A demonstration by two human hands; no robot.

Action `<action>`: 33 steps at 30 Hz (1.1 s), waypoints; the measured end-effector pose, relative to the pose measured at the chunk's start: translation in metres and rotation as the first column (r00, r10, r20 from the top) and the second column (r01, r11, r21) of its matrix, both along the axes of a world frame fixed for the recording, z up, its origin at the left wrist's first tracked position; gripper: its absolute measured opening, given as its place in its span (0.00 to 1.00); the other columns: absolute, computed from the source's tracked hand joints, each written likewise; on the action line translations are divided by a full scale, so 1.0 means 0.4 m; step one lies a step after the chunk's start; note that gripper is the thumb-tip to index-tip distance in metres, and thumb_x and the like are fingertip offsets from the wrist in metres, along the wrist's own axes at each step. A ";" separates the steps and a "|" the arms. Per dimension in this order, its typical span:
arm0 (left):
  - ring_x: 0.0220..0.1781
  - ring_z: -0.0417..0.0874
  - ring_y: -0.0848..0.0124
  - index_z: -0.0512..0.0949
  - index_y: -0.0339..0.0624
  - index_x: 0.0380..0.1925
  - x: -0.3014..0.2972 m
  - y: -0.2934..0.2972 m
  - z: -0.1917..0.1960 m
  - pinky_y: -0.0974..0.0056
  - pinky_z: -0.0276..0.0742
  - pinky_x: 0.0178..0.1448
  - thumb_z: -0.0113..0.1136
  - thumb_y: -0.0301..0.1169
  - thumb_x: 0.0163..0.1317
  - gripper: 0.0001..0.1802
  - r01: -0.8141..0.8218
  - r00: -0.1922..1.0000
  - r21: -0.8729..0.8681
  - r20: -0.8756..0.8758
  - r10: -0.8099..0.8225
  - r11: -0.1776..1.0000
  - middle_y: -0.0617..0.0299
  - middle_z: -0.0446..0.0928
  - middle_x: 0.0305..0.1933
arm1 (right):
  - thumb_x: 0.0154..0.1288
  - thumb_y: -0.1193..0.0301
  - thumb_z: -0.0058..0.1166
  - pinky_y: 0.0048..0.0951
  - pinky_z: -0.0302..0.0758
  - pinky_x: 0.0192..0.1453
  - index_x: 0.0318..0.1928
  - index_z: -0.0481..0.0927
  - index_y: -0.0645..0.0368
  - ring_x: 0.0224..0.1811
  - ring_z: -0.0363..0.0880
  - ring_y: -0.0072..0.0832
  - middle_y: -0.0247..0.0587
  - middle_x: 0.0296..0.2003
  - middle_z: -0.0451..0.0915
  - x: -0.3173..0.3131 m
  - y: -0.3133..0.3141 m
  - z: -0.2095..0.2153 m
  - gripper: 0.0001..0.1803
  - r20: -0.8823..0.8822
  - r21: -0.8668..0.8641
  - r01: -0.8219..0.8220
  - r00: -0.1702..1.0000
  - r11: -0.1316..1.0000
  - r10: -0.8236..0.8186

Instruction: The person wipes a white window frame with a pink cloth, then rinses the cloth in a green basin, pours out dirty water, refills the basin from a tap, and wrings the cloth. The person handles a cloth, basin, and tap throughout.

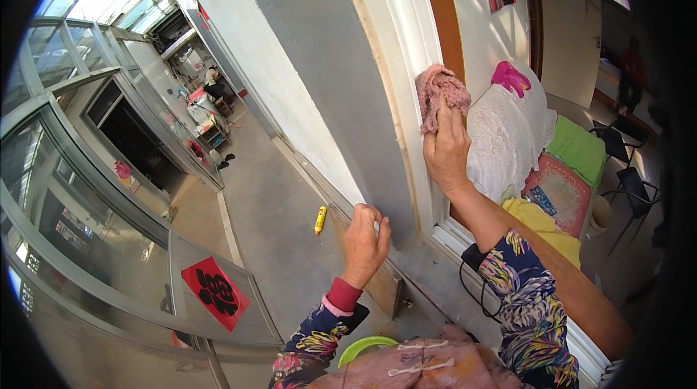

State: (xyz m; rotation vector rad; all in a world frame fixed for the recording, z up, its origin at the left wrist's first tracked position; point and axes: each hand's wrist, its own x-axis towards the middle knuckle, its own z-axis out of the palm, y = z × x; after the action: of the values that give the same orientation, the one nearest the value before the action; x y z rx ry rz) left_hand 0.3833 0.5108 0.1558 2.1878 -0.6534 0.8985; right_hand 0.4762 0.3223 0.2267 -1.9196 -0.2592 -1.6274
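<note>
My right hand (446,148) presses a pink fluffy cloth (438,93) against the white window frame (406,41), fingers closed on it. My left hand (364,240) rests flat against the grey wall (341,84) below, fingers curled, holding nothing that I can see. Both arms wear floral sleeves. Through the window, a white embroidered pillow (501,135) lies on a bed.
A yellow tube (319,220) lies on the concrete ground by the wall foot. A red diamond paper (215,293) hangs on a glass door at lower left. A green basin rim (361,349) shows below me. A wooden board (383,286) leans on the wall. Black chairs (624,171) stand inside.
</note>
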 end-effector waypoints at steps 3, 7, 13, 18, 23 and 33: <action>0.37 0.76 0.52 0.67 0.38 0.35 -0.056 -0.017 -0.036 0.56 0.73 0.40 0.60 0.19 0.58 0.11 0.013 0.999 0.016 -0.048 -0.012 1.000 0.52 0.69 0.35 | 0.52 0.86 0.51 0.50 0.75 0.48 0.66 0.67 0.60 0.44 0.77 0.55 0.53 0.40 0.75 -0.045 -0.004 -0.196 0.36 -0.178 0.082 -0.041 0.983 0.996 0.055; 0.37 0.78 0.54 0.67 0.38 0.36 -0.135 -0.027 -0.076 0.59 0.75 0.43 0.61 0.20 0.59 0.11 0.016 0.991 0.057 -0.131 -0.009 0.998 0.53 0.71 0.35 | 0.53 0.85 0.52 0.52 0.71 0.53 0.59 0.68 0.62 0.46 0.74 0.57 0.54 0.44 0.76 -0.093 0.001 -0.413 0.29 -0.326 0.218 -0.033 0.940 0.975 0.104; 0.36 0.77 0.53 0.67 0.38 0.35 -0.211 -0.043 -0.103 0.57 0.74 0.41 0.62 0.21 0.58 0.12 -0.001 0.986 0.111 -0.167 0.020 0.994 0.53 0.71 0.35 | 0.54 0.82 0.55 0.52 0.64 0.59 0.47 0.67 0.63 0.50 0.71 0.60 0.57 0.60 0.70 -0.136 -0.023 -0.586 0.19 -0.531 0.064 0.073 0.847 0.995 -0.028; 0.35 0.76 0.53 0.66 0.38 0.34 -0.279 -0.023 -0.104 0.55 0.72 0.39 0.63 0.22 0.57 0.13 -0.060 0.976 0.168 -0.195 0.093 0.984 0.53 0.70 0.33 | 0.53 0.73 0.61 0.44 0.77 0.48 0.47 0.71 0.63 0.42 0.82 0.48 0.57 0.59 0.70 -0.128 -0.044 -0.627 0.20 -0.644 -0.065 0.041 0.761 0.997 -0.073; 0.34 0.76 0.56 0.66 0.39 0.33 -0.346 0.014 -0.109 0.58 0.72 0.40 0.63 0.22 0.57 0.12 -0.133 0.962 0.173 -0.216 0.169 0.976 0.56 0.71 0.32 | 0.57 0.70 0.56 0.40 0.73 0.47 0.44 0.76 0.60 0.41 0.83 0.40 0.48 0.43 0.81 -0.111 -0.075 -0.657 0.13 -0.684 -0.318 0.051 0.680 0.947 -0.266; 0.29 0.73 0.57 0.69 0.41 0.33 -0.405 0.007 -0.161 0.55 0.70 0.35 0.63 0.24 0.58 0.10 -0.143 0.945 0.171 -0.269 0.186 0.975 0.58 0.73 0.28 | 0.59 0.66 0.50 0.45 0.72 0.44 0.30 0.84 0.55 0.33 0.84 0.42 0.47 0.32 0.86 -0.310 -0.251 -0.499 0.10 -0.886 -0.220 -0.196 0.450 0.956 -0.112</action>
State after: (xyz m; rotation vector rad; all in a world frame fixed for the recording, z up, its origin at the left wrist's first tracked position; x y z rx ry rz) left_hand 0.2213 0.5135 0.0913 2.4748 -0.4140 0.6137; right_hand 0.3520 0.2219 0.0270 -2.6932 -0.0897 -0.3158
